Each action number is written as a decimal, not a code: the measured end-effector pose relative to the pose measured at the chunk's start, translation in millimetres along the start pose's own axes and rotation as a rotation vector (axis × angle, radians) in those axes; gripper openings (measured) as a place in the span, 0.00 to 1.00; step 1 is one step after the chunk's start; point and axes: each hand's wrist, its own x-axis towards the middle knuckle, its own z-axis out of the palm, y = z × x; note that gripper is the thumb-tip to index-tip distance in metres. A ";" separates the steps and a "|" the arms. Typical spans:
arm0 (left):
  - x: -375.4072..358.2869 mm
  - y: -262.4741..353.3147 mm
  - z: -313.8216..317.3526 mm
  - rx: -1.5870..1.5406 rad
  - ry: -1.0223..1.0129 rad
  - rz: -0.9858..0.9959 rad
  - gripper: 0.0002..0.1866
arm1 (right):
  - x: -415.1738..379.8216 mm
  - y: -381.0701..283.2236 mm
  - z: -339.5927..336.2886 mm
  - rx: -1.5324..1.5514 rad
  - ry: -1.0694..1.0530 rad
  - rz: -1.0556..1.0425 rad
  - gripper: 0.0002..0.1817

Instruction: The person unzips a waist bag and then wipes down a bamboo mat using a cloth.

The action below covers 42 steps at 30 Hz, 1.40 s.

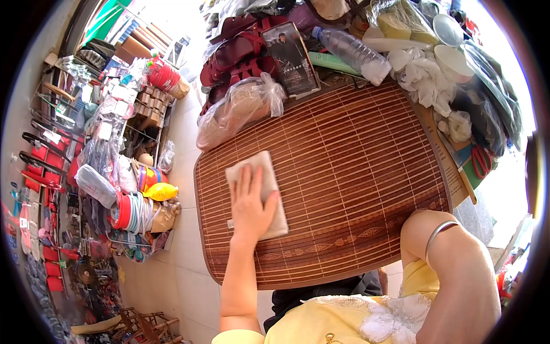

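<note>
A brown slatted bamboo mat [349, 166] with rounded corners and a dark edging lies before me. My left hand [252, 206] rests flat on a folded beige cloth [277, 215] at the mat's left side, fingers stretched and thumb apart. At the near right edge of the mat is my right hand [420, 232], bent downward below a silver bangle [438, 239]. Its fingers are hidden, so whether it grips the edge cannot be seen.
Along the far edge lie a bagged item [240, 112], dark red strappy sandals [238, 54], a dark printed box [290, 60] and a plastic bottle [355, 54]. Red-handled scissors [481, 160] lie at right. Crowded shelves [123, 149] stand left across a tiled floor [186, 200].
</note>
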 end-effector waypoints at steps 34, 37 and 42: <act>-7.7 -14.4 -0.6 -0.048 0.062 -0.088 0.35 | 8.5 14.8 -16.9 -0.057 -0.284 -0.161 0.65; -7.5 -13.0 -1.9 -0.053 0.060 -0.091 0.35 | 5.1 13.4 -16.6 -0.003 -0.237 -0.091 0.66; -7.7 -13.3 -1.5 -0.050 0.056 -0.094 0.35 | 0.9 6.7 -3.8 0.088 -0.126 0.000 0.62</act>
